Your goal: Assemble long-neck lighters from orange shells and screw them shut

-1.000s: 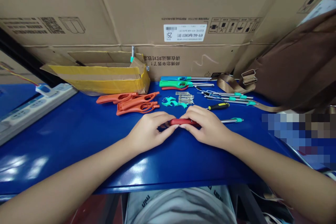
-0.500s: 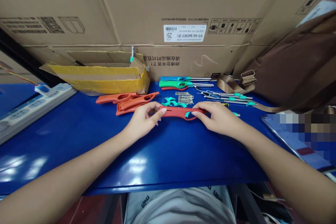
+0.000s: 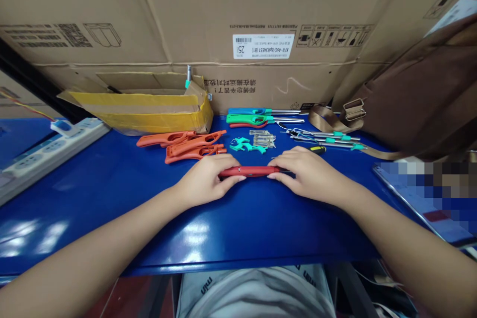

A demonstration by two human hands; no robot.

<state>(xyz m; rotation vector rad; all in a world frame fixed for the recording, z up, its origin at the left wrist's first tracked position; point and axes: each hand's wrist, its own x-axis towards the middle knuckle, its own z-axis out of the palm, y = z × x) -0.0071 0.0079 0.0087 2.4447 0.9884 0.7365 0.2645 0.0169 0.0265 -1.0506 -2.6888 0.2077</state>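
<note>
A long red plastic lighter body (image 3: 253,171) lies edge-up on the blue table (image 3: 112,184), held at both ends. My left hand (image 3: 206,179) pinches its left end with curled fingers. My right hand (image 3: 305,171) grips its right end, fingers closed over it. Just behind my hands lie several orange lighter shells (image 3: 186,145), teal trigger parts (image 3: 244,145) and small clear pieces (image 3: 263,138). A black-and-yellow screwdriver (image 3: 316,149) peeks out behind my right hand.
An open taped cardboard box (image 3: 149,107) stands at the back left. Finished blue and green lighters (image 3: 257,117) and metal tubes with teal tips (image 3: 331,139) lie at the back. A power strip (image 3: 48,146) sits left, a brown bag (image 3: 421,99) right. Big cartons form the back wall.
The red lighter body was lifted flat-side-up half a second ago, showing its teal trigger; now it is turned on edge and set lower on the table, both hands still on it.
</note>
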